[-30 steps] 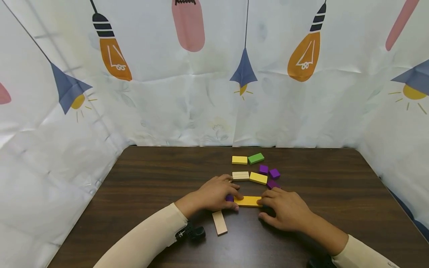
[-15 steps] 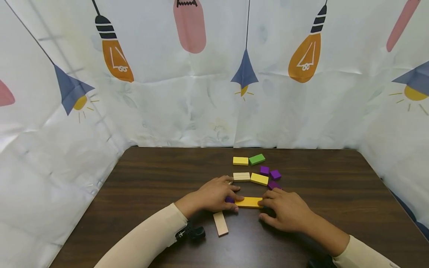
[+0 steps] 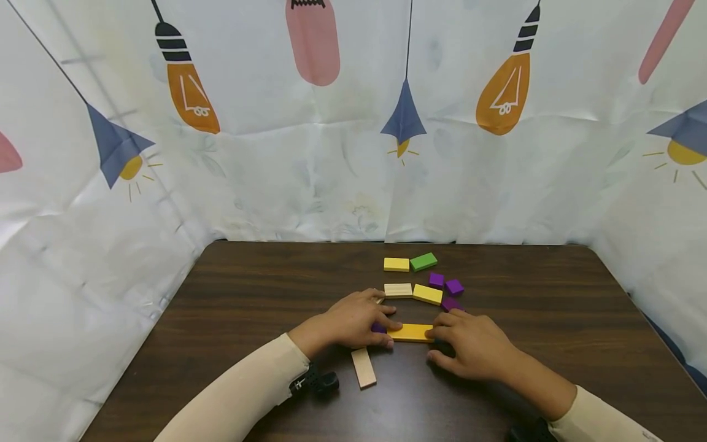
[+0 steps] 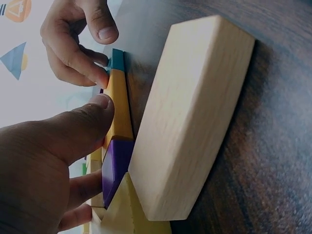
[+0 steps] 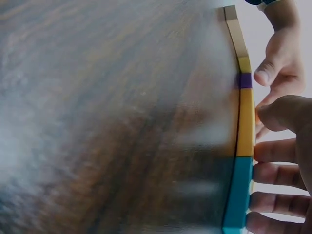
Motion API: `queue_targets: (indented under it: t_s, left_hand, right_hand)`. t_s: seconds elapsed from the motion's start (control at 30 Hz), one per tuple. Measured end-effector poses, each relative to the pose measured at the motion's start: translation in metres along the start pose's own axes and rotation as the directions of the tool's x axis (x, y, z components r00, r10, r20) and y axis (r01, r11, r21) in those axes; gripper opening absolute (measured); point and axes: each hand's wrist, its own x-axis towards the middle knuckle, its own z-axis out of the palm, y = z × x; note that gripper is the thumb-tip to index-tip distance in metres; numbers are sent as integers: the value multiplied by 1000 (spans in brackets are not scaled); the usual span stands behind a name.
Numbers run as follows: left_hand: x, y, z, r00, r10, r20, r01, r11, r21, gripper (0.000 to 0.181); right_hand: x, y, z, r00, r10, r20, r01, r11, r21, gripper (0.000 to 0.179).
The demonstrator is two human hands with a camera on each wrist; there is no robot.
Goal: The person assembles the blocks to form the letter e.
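An orange block (image 3: 410, 333) lies flat between both hands. At its left end, my left hand (image 3: 353, 320) rests with a fingertip on it, beside a small purple block (image 3: 378, 328). My right hand (image 3: 475, 345) touches its right end, thumb apart on the near side. The right wrist view shows a teal block (image 5: 238, 195) continuing the row, with the right fingers straight along its far side. A pale yellow block (image 4: 127, 207) follows the purple one in the left wrist view. A plain wooden block (image 3: 363, 368) lies angled toward me at the row's left end.
Behind the row lie a pale wooden block (image 3: 397, 291), a yellow block (image 3: 428, 294) and several purple pieces (image 3: 455, 287). Farther back are another yellow block (image 3: 396, 264) and a green block (image 3: 423, 261). A patterned curtain (image 3: 309, 184) hangs beyond the dark table (image 3: 265, 270).
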Motion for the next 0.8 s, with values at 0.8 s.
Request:
queue_targets:
  t_s: [0.8]
  left_hand:
    - [-2,2,-3,1000,-19,21,19,1000,-12,44]
  right_hand:
    - [4,6,-11,997,27,75,-38,988,149,34]
